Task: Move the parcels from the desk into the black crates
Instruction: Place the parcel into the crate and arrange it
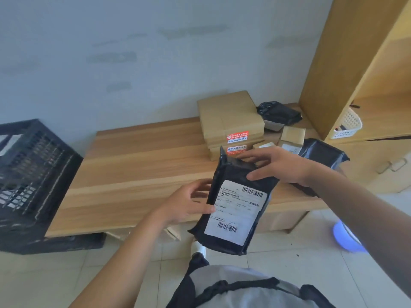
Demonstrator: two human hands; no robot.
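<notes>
**black mailer in hand, crate's off to the left**

we've got the flat black plastic mailer bag with the white shipping label [235, 207] lifted off the long light-wood desk [138, 174] and held over its front edge, label facing us. our left hand [189, 203] grips the bag's left edge, thumb on the label side and fingers curled behind. our right hand [275, 165] sits at the top end with the fingers fairly straight, thumb on the front face; it looks more like steadying than a real pinch, though the far side of the bag hides the fingertips so we can't be sure.

the black slatted plastic crate [33, 174] stands just off the desk's left end, well apart from the bag. still on the desk: the stacked brown cardboard boxes with red stickers [231, 121], a small brown cardboard box [291, 134], a crumpled black poly bag [278, 114] at the back and another black mailer [320, 156] behind our right wrist.

our take on doing this bit well: the bag's floppy, so keep the left grip firm, swing it left, then lower it in flat instead of flinging it, so it doesn't catch on the crate rim.
</notes>
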